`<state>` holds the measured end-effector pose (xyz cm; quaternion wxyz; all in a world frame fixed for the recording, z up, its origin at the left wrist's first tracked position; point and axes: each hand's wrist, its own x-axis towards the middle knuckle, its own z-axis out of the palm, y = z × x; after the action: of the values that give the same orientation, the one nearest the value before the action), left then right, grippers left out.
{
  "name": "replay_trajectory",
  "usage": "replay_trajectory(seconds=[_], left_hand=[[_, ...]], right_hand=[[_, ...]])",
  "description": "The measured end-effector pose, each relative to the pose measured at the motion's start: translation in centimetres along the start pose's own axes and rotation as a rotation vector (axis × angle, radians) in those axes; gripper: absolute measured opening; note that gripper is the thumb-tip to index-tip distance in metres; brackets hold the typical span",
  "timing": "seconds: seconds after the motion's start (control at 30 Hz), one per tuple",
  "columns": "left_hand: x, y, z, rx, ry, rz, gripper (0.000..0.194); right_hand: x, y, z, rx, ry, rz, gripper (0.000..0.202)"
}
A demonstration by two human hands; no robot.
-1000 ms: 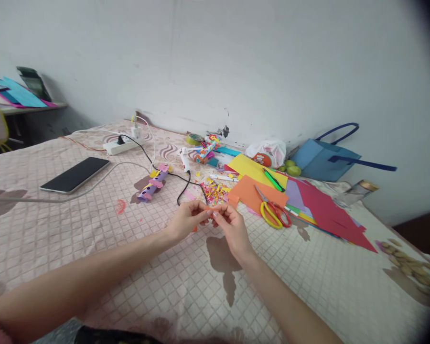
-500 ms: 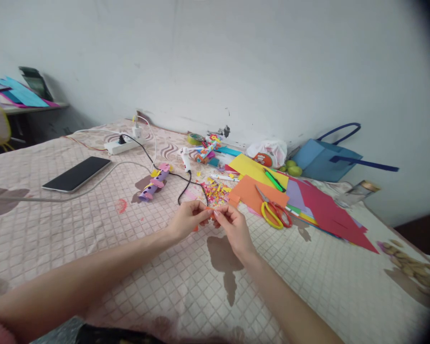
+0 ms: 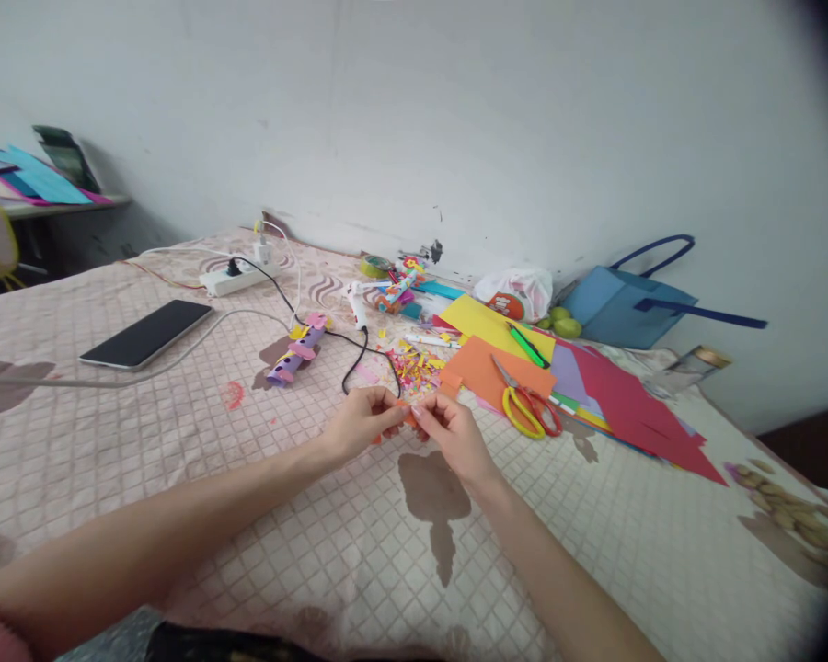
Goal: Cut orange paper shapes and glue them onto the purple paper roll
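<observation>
My left hand [image 3: 364, 421] and my right hand [image 3: 448, 425] meet over the quilted cloth, both closed in a pinch on a small piece of orange paper [image 3: 409, 416]. Fingers cover most of that piece, so its shape is hidden. A bit of orange also shows under my left fingers. Just beyond my hands lies a heap of paper scraps [image 3: 420, 368]. Right of my right hand, scissors [image 3: 524, 405] with yellow and red handles rest partly on an orange sheet [image 3: 483, 360]. A purple paper roll [image 3: 296, 354] with pink and yellow trim lies to the left.
A white glue gun [image 3: 357, 308] with a black cord stands behind my hands. At left are a tablet-like device [image 3: 148, 334], a white cable and a power strip [image 3: 238, 276]. Coloured sheets [image 3: 635, 405], a green cutter [image 3: 526, 345] and a blue bag [image 3: 621, 308] occupy the right.
My hands stay in nearly the same place. Slightly more of the orange paper shows between my fingertips, which have parted a little.
</observation>
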<state>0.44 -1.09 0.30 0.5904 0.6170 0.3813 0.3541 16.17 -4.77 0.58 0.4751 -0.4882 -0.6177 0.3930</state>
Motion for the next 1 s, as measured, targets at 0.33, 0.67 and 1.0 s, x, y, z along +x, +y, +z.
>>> replay_trajectory(seconds=[0.33, 0.67, 1.0], left_hand=[[0.0, 0.0, 0.0, 0.003, -0.006, 0.004, 0.028], [0.0, 0.2, -0.1, -0.003, -0.048, -0.009, 0.027], [0.1, 0.3, -0.3, -0.025, -0.116, -0.041, 0.031]], right_hand=[[-0.1, 0.0, 0.1, 0.032, -0.007, 0.012, 0.019], [0.2, 0.1, -0.5, 0.091, -0.072, 0.064, 0.026], [0.3, -0.3, -1.3, 0.028, -0.152, 0.060, 0.019]])
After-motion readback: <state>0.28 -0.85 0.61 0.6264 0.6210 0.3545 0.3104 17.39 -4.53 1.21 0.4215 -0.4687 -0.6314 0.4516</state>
